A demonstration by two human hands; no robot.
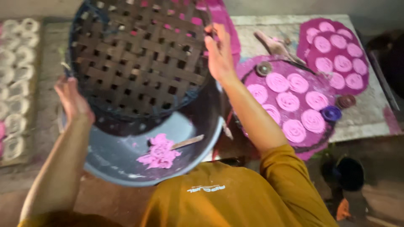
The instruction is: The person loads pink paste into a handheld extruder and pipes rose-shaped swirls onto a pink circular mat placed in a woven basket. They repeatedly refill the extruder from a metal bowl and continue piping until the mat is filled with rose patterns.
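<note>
Head view. Both hands hold a round woven lattice tray raised and tilted above a large grey basin. The left hand grips the tray's lower left rim, fingers curled around the edge. The right hand clasps the upper right rim, thumb and fingers closed on it. The picture is blurred with motion, so the exact finger placement cannot be told.

The basin sits directly below the tray and holds a lump of pink dough with a short wooden stick lying just beside it, touching its upper edge. To the right, on the stone slab, a round tray of pink spiral discs lies flat; a second such tray lies behind it, overlapping its far edge. A small purple cap rests at the near tray's right rim. White coiled pieces lie in rows at far left.

Judgement: the hold is sound with hands on opposite rims. The tray should be kept over the basin, so anything loose drops inside it, and clear of the filled trays at right.
</note>
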